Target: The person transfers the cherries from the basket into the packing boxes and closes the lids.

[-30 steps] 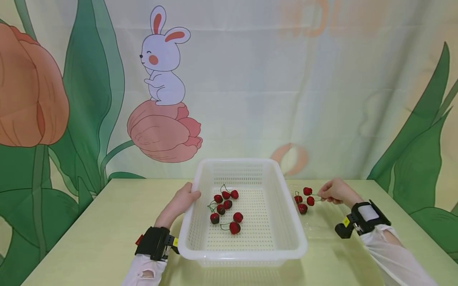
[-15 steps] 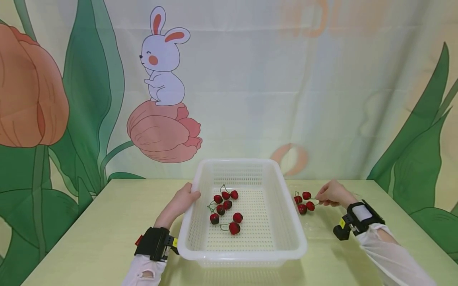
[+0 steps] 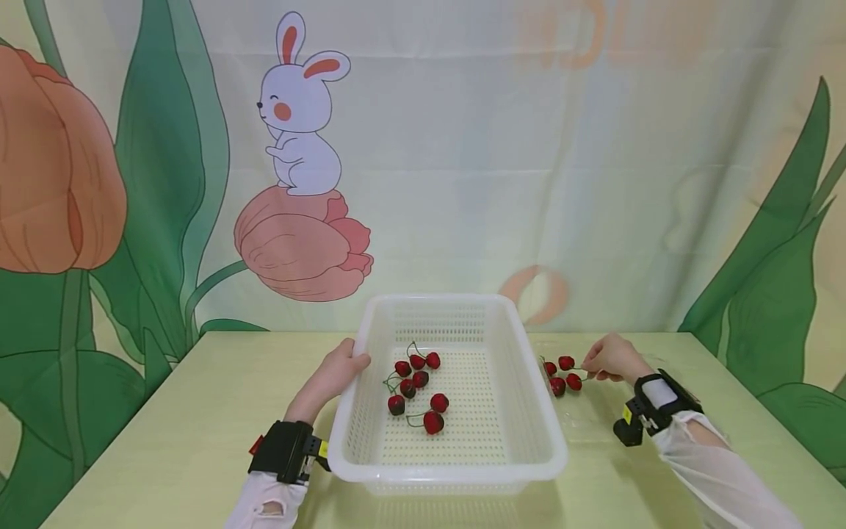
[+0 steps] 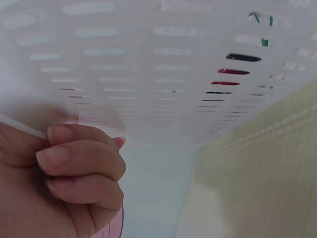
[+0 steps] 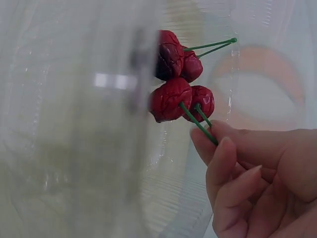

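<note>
My left hand (image 3: 338, 365) grips the left rim of a white plastic basket (image 3: 448, 472), thumb on top; in the left wrist view its fingers (image 4: 86, 163) curl beside the slotted wall. Several red cherries (image 3: 432, 422) with green stems lie inside, towards the basket's left. Right of the basket, my right hand (image 3: 616, 358) pinches the stems of a pair of cherries (image 3: 573, 381) between thumb and fingertips. The right wrist view shows this held pair (image 5: 171, 99) hanging against a second pair of cherries (image 5: 169, 55), whose stems join at one end.
A clear plastic container (image 5: 119, 163) surrounds the cherries on the right, its near wall blurred in the right wrist view. The pale yellow table (image 3: 172, 433) extends on both sides of the basket. A printed curtain (image 3: 449, 184) hangs behind.
My right hand has shifted slightly left and down with the pinched cherries, bringing them closer to the other pair. The left hand and basket stay in place.
</note>
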The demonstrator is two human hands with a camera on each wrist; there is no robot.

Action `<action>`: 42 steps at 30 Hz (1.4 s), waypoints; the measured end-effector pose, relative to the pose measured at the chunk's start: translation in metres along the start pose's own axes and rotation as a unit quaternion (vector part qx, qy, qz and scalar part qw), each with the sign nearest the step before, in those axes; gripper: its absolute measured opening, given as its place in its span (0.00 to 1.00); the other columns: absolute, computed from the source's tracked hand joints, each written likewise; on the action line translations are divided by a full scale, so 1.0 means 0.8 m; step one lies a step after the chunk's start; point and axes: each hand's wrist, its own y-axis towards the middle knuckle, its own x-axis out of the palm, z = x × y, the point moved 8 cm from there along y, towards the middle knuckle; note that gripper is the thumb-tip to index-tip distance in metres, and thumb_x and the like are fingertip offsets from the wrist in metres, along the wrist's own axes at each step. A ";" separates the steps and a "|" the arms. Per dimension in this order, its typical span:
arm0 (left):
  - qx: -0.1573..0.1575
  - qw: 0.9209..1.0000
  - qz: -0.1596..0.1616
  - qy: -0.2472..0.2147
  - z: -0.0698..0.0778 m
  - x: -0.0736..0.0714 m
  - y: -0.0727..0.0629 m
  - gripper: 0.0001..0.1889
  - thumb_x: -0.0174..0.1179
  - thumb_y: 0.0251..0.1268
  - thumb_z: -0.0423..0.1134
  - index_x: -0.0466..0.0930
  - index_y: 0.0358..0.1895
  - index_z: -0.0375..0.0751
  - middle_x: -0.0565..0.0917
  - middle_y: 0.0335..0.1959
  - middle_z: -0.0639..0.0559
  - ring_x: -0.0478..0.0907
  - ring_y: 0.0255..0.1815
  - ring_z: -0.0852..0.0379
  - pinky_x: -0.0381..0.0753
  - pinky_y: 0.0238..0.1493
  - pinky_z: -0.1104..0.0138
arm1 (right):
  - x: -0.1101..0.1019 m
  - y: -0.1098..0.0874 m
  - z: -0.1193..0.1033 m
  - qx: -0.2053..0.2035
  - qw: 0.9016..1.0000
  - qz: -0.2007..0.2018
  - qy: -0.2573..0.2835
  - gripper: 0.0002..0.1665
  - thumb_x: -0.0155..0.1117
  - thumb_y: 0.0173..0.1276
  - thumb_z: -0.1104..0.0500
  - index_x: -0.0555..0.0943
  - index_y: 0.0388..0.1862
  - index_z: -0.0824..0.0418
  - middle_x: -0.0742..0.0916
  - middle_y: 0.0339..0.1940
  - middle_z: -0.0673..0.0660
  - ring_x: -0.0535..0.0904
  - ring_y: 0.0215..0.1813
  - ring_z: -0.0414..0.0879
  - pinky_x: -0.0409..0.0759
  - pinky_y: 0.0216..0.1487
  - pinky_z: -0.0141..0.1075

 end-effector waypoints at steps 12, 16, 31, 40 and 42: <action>-0.004 1.000 0.001 0.012 -0.002 -0.001 -0.001 0.16 0.44 0.64 0.33 0.60 0.49 0.23 0.71 0.41 0.33 0.76 0.37 0.39 0.79 0.31 0.54 | 0.009 0.002 0.002 -0.014 1.000 0.016 0.002 0.07 0.62 0.57 0.67 0.81 0.28 0.73 0.83 0.20 0.59 0.75 0.13 0.42 0.63 0.12 0.27; -0.004 1.000 0.000 0.008 -0.003 0.000 -0.001 0.16 0.44 0.63 0.33 0.60 0.49 0.23 0.71 0.41 0.33 0.76 0.37 0.39 0.79 0.31 0.54 | 0.014 0.005 0.006 0.001 1.000 0.007 0.008 0.07 0.61 0.59 0.68 0.80 0.28 0.74 0.83 0.19 0.59 0.76 0.14 0.42 0.70 0.14 0.28; 0.001 1.000 -0.002 0.007 0.000 -0.001 0.001 0.16 0.44 0.63 0.33 0.59 0.49 0.23 0.71 0.41 0.33 0.75 0.39 0.37 0.79 0.32 0.53 | 0.002 0.005 0.004 0.015 0.999 0.009 0.040 0.14 0.57 0.63 0.64 0.76 0.40 0.77 0.81 0.31 0.66 0.77 0.16 0.43 0.78 0.22 0.35; -0.003 1.000 -0.004 0.003 -0.001 -0.001 0.001 0.16 0.44 0.64 0.33 0.59 0.50 0.24 0.71 0.42 0.32 0.76 0.39 0.38 0.79 0.31 0.53 | -0.009 0.004 -0.007 0.004 0.999 0.021 0.040 0.15 0.54 0.64 0.63 0.74 0.41 0.77 0.80 0.34 0.67 0.77 0.17 0.42 0.76 0.21 0.32; -0.003 1.000 -0.003 0.003 -0.001 -0.001 0.001 0.16 0.44 0.64 0.33 0.60 0.50 0.24 0.71 0.42 0.33 0.76 0.38 0.38 0.79 0.31 0.53 | -0.011 0.003 -0.012 0.003 0.999 0.024 0.038 0.15 0.54 0.65 0.63 0.74 0.41 0.77 0.80 0.33 0.66 0.77 0.18 0.43 0.76 0.21 0.32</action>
